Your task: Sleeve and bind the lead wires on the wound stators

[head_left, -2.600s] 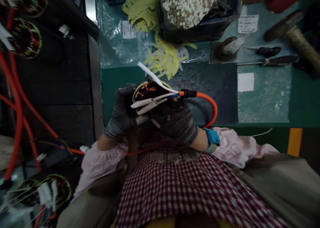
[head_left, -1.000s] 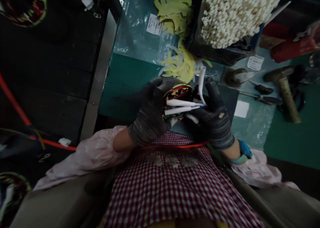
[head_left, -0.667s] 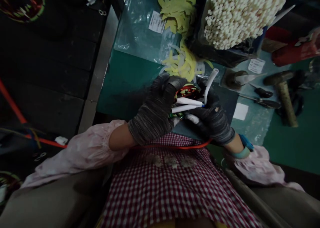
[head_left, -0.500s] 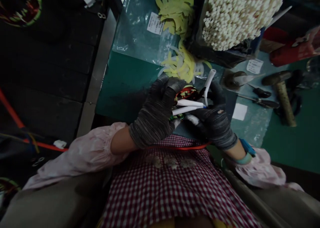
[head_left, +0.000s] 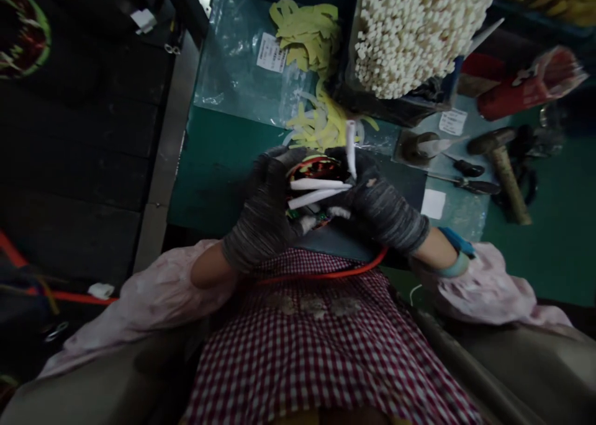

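A round motor stator [head_left: 321,166], with reddish copper windings and a pale green rim, is held between both gloved hands above the front of the green table. My left hand [head_left: 261,214], in a grey knit glove, wraps its left side, thumb at the near edge. Around the right side curl the fingers of my right hand [head_left: 384,208], its whitish thumb tip also at the near edge. Two white sleeving tubes [head_left: 317,184] lie across the stator, converging by the right fingers. Another white tube [head_left: 351,147] stands up beside that hand. The fingertips behind the stator are hidden.
Beyond the hands lie yellow strips [head_left: 310,34] on a plastic bag [head_left: 237,71]. A bin holds many short white tubes [head_left: 419,31]. To the right are a hammer [head_left: 507,170], screwdrivers [head_left: 470,184] and a red container [head_left: 521,93]. More stators [head_left: 23,34] stand at far left.
The whole view has shifted, moving the table's things left. The stator shows more fully between the hands. The upright tube and right hand have come left, closer to the left hand.
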### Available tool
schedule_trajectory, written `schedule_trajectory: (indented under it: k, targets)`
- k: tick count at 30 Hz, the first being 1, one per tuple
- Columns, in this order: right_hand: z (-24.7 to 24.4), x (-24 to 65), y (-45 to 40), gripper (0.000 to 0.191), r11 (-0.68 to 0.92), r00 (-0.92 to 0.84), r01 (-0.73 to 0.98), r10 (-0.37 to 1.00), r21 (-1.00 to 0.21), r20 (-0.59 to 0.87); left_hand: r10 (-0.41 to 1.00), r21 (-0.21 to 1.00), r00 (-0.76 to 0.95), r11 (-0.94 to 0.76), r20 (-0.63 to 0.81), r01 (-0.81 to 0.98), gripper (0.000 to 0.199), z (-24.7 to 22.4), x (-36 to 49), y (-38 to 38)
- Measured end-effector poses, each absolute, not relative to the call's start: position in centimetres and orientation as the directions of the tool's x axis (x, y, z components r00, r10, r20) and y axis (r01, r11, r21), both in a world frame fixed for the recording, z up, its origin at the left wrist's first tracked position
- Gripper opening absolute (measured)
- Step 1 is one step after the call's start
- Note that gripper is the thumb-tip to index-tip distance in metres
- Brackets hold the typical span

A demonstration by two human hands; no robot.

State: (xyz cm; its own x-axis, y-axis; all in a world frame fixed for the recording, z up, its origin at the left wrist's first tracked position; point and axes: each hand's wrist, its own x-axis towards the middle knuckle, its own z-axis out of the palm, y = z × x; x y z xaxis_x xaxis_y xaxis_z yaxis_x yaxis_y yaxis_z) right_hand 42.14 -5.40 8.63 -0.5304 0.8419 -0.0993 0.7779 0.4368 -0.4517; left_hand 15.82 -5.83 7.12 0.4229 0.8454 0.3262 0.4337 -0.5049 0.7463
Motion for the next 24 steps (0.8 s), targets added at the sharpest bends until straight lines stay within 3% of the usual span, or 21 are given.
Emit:
schedule_trajectory:
  k: [3, 6, 9, 11, 13, 15, 19, 22, 24]
  targets:
    - [8.5, 42.0, -1.8, 0.038, 0.597, -0.738, 0.580, 0.673, -0.555, -0.047, 0.869, 0.843, 0.444, -0.398, 0.219, 0.363, 0.080, 6.1, 13.5, -4.3]
    - [7.6, 41.7, 1.0, 0.035, 0.635, -0.838, 0.349, 0.540, -0.689, 0.074, 0.832, 0.840, 0.545, -0.368, 0.107, 0.398, 0.078, 6.1, 11.3, -2.1]
    - [6.1, 41.0, 2.1, 0.043, 0.591, -0.804, 0.229, 0.563, -0.774, 0.192, 0.834, 0.703, 0.545, -0.437, 0.084, 0.560, 0.078, 7.3, 10.0, -1.0]
    - [5.0, 40.3, 2.0, 0.046, 0.583, -0.769, 0.203, 0.592, -0.787, 0.240, 0.863, 0.507, 0.471, -0.493, 0.182, 0.707, 0.082, 8.3, 10.0, -1.5]
    - [4.2, 39.6, 1.5, 0.044, 0.584, -0.727, 0.226, 0.634, -0.780, 0.263, 0.819, 0.299, 0.501, -0.570, 0.281, 0.765, 0.069, 9.2, 10.4, -2.7]
    - [3.9, 39.1, 1.0, 0.039, 0.606, -0.694, 0.246, 0.655, -0.757, 0.298, 0.650, 0.151, 0.689, -0.754, 0.321, 0.640, 0.051, 9.6, 11.0, -4.0]
    - [5.5, 40.4, -0.1, 0.032, 0.698, -0.617, 0.322, 0.667, -0.640, 0.417, 0.591, 0.154, 0.697, -0.796, 0.407, 0.585, 0.051, 9.1, 12.0, -5.8]
    - [7.5, 43.8, -0.4, 0.029, 0.541, -0.228, 0.641, 0.812, -0.545, 0.538, 0.638, 0.212, 0.627, -0.756, 0.447, 0.619, 0.059, 7.4, 12.6, -7.0]
    - [8.4, 46.3, 0.3, 0.024, 0.339, 0.035, 0.798, 0.800, -0.498, 0.599, 0.656, 0.213, 0.584, -0.732, 0.477, 0.647, 0.056, 5.8, 13.0, -7.4]
